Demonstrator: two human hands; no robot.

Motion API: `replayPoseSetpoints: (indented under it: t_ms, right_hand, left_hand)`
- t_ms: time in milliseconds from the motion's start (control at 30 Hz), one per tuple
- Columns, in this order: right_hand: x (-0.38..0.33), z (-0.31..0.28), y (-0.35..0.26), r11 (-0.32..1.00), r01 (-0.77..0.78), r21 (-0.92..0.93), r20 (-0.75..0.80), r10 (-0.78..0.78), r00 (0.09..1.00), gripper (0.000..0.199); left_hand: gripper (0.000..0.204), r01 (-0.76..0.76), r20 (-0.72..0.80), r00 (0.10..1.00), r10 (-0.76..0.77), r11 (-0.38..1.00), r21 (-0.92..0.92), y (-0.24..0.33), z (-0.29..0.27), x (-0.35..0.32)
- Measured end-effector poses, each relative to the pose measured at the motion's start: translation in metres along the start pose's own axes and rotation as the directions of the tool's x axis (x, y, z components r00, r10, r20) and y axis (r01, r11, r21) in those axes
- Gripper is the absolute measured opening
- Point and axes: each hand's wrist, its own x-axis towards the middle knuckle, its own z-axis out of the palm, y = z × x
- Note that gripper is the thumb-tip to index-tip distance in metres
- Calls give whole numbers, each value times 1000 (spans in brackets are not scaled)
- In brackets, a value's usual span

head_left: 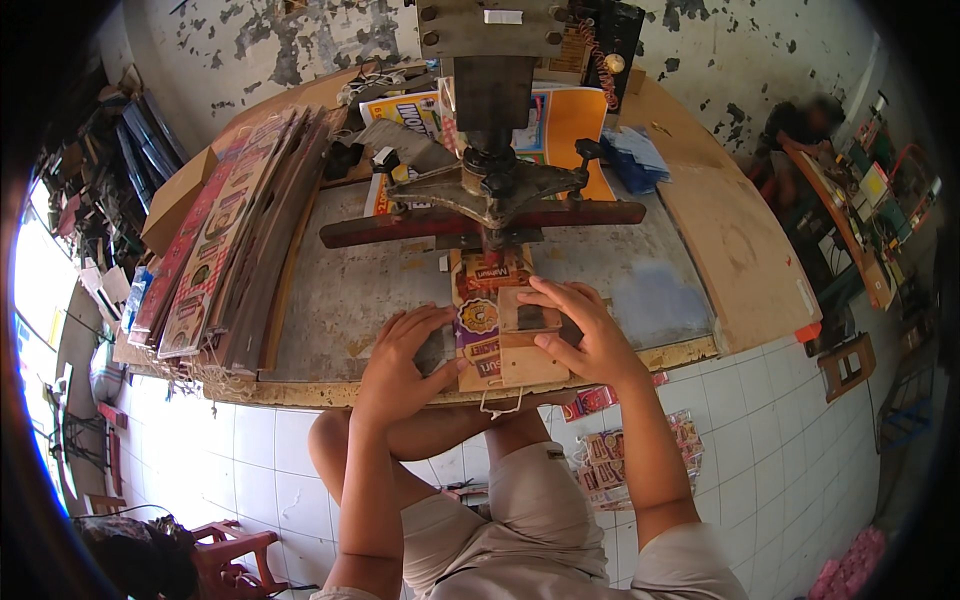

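Observation:
A narrow printed stack of what look like purple and orange packaging sheets (477, 318) lies under the press head (490, 190), at the table's front. Beside it, partly covering its right side, sits a pale wooden block (530, 368) with a dark patch on its raised part. My right hand (590, 330) grips that raised part between thumb and fingers. To the left, my left hand (400, 365) rests with fingers stretched out, its fingertips and thumb at the stack's left edge. A loop of white string (505, 405) hangs from the front edge below the block.
Long printed strips and boards (225, 230) are piled on the left of the table. A wooden board (735, 240) lies at right, blue plastic (635, 160) behind it. Printed sheets (640, 460) lie on the tiled floor. A red stool (235, 555) stands lower left. Another person (800, 125) sits far right.

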Motion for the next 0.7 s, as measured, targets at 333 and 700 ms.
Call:
replayPoseSetpoints:
  t_ms: [333,700]
  right_hand:
    - [1,-2,-7,991,-34,-131,-215,5,977,62]
    - [-5,2,3,985,-128,-118,-331,83,940,47]
  left_hand:
    - [61,-3,6,1000,3,1000,2,-1,0,0]
    - [62,10,3,1000,-10,1000,-12,0,0,0]
